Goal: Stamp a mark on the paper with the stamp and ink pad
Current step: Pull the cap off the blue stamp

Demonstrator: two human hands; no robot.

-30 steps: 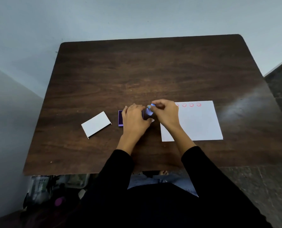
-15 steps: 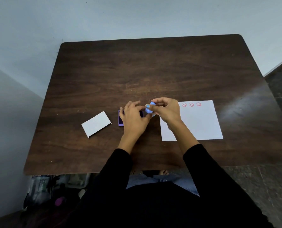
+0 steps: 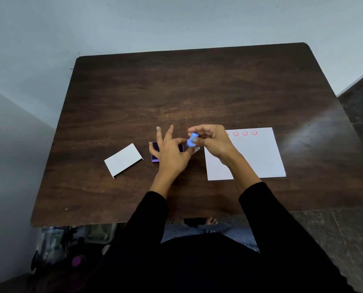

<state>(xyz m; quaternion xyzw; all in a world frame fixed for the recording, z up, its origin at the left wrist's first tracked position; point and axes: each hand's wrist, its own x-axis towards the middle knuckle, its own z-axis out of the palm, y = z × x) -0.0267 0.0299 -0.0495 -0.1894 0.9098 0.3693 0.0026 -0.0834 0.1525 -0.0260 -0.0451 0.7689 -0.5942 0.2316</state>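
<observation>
Looking down from the head camera, I saw the dark wooden table [image 3: 197,92] with everything gathered near its front edge. My right hand [image 3: 215,142] gripped the small light-blue stamp [image 3: 191,141] between thumb and fingers, holding it tilted and raised off the table, between the ink pad and the paper. My left hand [image 3: 171,154] was spread loose, fingers fanned apart and grasping nothing that I could make out; its thumb and forefinger reached toward the stamp's lower end, though I could not tell whether they touched it. That hand covered most of the purple ink pad [image 3: 155,152], which lay flat on the table, only its left edge and a strip on the right showing. I could not tell whether the hand rested on the pad or hovered above it.

The white paper [image 3: 256,157] lay flat to the right, its left part hidden under my right wrist. Along its far edge ran a row of red smiley marks [image 3: 245,133]; three were plain, and a fourth peeked out from behind my right hand. Left of the ink pad, well apart from it, sat a white lid [image 3: 123,159], lying at an angle. Black sleeves [image 3: 261,199] covered both forearms.
</observation>
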